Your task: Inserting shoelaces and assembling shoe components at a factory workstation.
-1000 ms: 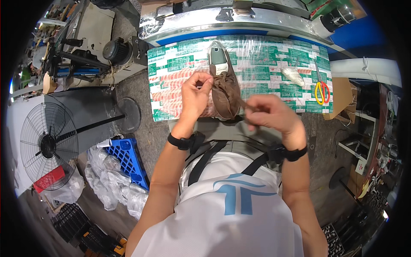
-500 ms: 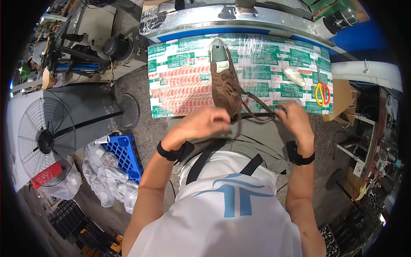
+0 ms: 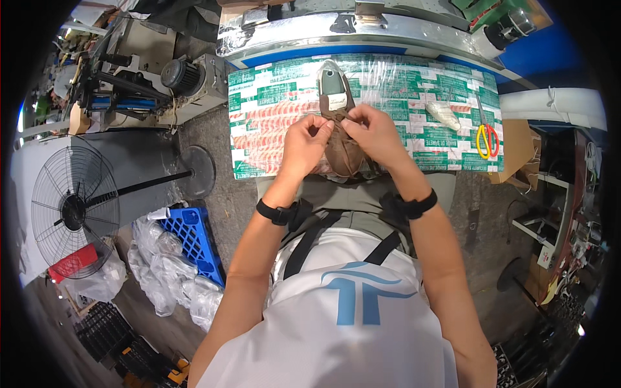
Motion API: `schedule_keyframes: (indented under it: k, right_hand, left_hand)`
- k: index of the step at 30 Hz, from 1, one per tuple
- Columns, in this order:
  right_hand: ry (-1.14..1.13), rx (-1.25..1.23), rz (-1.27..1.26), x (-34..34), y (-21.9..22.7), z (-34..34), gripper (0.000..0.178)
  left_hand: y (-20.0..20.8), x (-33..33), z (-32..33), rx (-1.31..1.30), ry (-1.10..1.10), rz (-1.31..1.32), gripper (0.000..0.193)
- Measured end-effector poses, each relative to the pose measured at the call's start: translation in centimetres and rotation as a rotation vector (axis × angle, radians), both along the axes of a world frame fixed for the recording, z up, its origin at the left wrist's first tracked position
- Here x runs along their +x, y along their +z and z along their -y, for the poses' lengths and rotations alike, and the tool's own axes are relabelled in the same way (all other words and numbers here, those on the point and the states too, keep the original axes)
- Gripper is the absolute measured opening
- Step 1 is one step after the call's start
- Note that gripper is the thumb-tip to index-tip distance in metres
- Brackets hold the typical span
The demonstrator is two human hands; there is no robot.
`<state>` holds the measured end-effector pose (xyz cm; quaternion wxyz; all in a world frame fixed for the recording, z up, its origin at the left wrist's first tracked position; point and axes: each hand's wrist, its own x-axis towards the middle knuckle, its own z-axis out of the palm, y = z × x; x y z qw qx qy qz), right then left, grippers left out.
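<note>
A brown lace-up shoe point(image 3: 344, 157) lies on the table, toe toward me, its pale green insole point(image 3: 332, 84) showing at the far end. Over the lacing, my left hand point(image 3: 307, 143) is closed in a pinch of thumb and forefinger at the left side of the shoe. My right hand point(image 3: 376, 134) pinches at the right side, close to the other. Both seem to have hold of the brown shoelace point(image 3: 334, 120), though fingers cover most of it and the loose ends cannot be made out.
Green-and-white printed wrapping covers the table point(image 3: 259, 139). Scissors point(image 3: 486, 141) with yellow and red handles lie at its right, beside a whitish bundle point(image 3: 443, 115). A metal-edged machine point(image 3: 291, 31) borders the far side. Left stand a fan point(image 3: 74, 212) and a blue plastic pallet point(image 3: 194, 242).
Both hands have moved up from the near table edge onto the lacing and come close together. The long lace that stretched out to my right hand is now gathered at the shoe.
</note>
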<state>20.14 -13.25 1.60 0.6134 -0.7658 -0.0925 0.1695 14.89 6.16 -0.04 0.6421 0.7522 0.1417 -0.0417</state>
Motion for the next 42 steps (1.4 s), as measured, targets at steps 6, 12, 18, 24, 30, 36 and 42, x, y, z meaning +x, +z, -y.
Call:
schedule_keyframes:
  k: [6, 12, 18, 24, 30, 36, 42]
  right_hand:
    - [0.476, 0.266, -0.47, -2.7, 10.4, 5.0, 0.022]
    - [0.004, 1.098, -0.204, 6.8, 9.5, 13.8, 0.046]
    - [-0.111, -1.065, 0.547, 5.5, -3.1, 19.1, 0.066]
    - [-0.195, -0.937, 0.516, 2.8, -4.7, 17.8, 0.056]
    - [-0.172, -0.199, 0.067, -3.9, 0.1, 10.6, 0.033]
    - [0.042, -0.208, 0.419, -5.0, 2.1, 3.1, 0.029]
    - [0.175, -0.321, 0.566, -3.6, 2.7, 3.5, 0.03]
  left_hand:
    - [-0.4, -0.1, 0.0, -0.031, 0.071, 0.125, 0.009]
    - [0.8, 0.5, 0.1, 0.378, 0.025, 0.394, 0.022]
    - [2.5, 1.1, -0.9, 0.513, -0.14, 0.296, 0.019]
    - [2.7, 1.2, -1.7, 0.427, -0.227, 0.238, 0.024]
    - [2.0, 1.3, -1.1, 0.409, -0.141, 0.382, 0.023]
    - [1.3, 1.1, -0.9, 0.351, -0.092, 0.303, 0.025]
    - [1.4, 1.0, -0.8, 0.359, -0.108, 0.35, 0.026]
